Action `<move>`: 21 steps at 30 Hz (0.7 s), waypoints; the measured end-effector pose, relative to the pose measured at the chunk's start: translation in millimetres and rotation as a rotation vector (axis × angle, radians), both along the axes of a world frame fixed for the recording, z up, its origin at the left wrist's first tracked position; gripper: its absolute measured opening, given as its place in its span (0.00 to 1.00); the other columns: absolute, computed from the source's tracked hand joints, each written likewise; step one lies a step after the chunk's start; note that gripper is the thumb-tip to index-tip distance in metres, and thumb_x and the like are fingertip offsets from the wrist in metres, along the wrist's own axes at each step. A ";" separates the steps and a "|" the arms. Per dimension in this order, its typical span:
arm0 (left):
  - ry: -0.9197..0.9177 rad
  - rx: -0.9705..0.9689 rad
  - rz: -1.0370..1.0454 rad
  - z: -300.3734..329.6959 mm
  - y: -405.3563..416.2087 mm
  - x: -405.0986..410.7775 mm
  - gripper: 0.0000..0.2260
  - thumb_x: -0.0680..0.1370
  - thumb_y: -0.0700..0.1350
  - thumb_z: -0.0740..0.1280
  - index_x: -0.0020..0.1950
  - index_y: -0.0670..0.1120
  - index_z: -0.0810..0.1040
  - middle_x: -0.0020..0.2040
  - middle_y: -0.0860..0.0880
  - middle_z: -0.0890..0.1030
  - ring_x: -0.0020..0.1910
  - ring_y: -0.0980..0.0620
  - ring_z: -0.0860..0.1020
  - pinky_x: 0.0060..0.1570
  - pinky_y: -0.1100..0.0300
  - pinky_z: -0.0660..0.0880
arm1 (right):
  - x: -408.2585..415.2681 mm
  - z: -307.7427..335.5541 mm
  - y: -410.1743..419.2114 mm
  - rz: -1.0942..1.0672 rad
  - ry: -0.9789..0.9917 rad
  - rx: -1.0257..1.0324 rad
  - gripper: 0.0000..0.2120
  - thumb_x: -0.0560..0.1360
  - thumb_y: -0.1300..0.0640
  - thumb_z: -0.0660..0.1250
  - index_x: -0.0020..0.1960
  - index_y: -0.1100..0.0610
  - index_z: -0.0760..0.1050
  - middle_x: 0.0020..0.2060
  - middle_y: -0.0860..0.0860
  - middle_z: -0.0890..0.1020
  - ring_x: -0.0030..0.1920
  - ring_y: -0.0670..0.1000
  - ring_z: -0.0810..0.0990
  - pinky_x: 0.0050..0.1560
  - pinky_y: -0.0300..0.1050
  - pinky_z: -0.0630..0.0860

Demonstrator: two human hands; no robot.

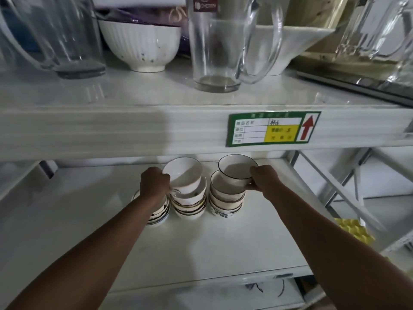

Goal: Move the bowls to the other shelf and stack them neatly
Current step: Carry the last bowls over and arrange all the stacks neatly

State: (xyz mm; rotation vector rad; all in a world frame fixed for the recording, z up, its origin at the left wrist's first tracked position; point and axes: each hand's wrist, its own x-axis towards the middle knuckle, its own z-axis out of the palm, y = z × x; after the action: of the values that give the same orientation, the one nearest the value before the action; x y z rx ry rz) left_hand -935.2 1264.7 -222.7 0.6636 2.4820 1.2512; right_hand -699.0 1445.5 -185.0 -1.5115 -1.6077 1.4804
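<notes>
Nearest the camera, two bare forearms reach across the lower shelf (201, 253), their elbows cut off by the bottom edge. Under that shelf's front lip, dark marks on something white are too blurred to make out. At the arms' ends, the left hand (154, 182) curls its grip round the near rim of a tilted white bowl (184, 175) atop the middle stack (190, 203); the wrist hides most of the left stack (159, 212). Just beside, the right hand (262, 177) pinches the rim of a dark-rimmed bowl (237, 171), held tilted over the right stack (225, 201). Yellow items (355, 231) at far right are indistinct. Above, a price label (271, 129) sits on the upper shelf (134, 95), which carries a glass jug (221, 43) and a ribbed white bowl (139, 44), with more glassware cut off by the frame.
</notes>
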 end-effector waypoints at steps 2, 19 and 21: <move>0.028 -0.029 0.014 12.3 -4.3 18.0 0.10 0.65 0.44 0.61 0.33 0.36 0.74 0.35 0.37 0.82 0.39 0.38 0.82 0.40 0.54 0.78 | 0.1 -7.0 1.2 0.004 -0.053 0.049 0.09 0.74 0.64 0.58 0.43 0.66 0.76 0.34 0.57 0.79 0.35 0.64 0.85 0.48 0.57 0.84; 0.161 -0.225 -0.003 -16.4 12.0 27.3 0.10 0.76 0.39 0.61 0.55 0.35 0.71 0.58 0.34 0.77 0.57 0.34 0.75 0.44 0.55 0.64 | -3.3 -42.3 14.5 0.113 -0.242 0.172 0.11 0.69 0.66 0.72 0.50 0.59 0.84 0.37 0.57 0.81 0.33 0.59 0.85 0.37 0.50 0.85; 0.172 -0.241 -0.005 -20.2 11.6 26.3 0.11 0.77 0.39 0.60 0.57 0.36 0.71 0.58 0.35 0.77 0.57 0.34 0.75 0.45 0.54 0.66 | -2.1 -42.9 13.1 0.133 -0.262 0.189 0.15 0.71 0.63 0.72 0.57 0.58 0.82 0.36 0.55 0.81 0.20 0.48 0.80 0.24 0.38 0.78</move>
State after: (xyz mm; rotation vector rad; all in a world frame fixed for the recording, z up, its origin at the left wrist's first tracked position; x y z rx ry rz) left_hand -908.9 1276.3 -242.9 0.7406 2.7098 0.9058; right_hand -701.1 1458.6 -227.9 -1.5664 -1.9744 1.1933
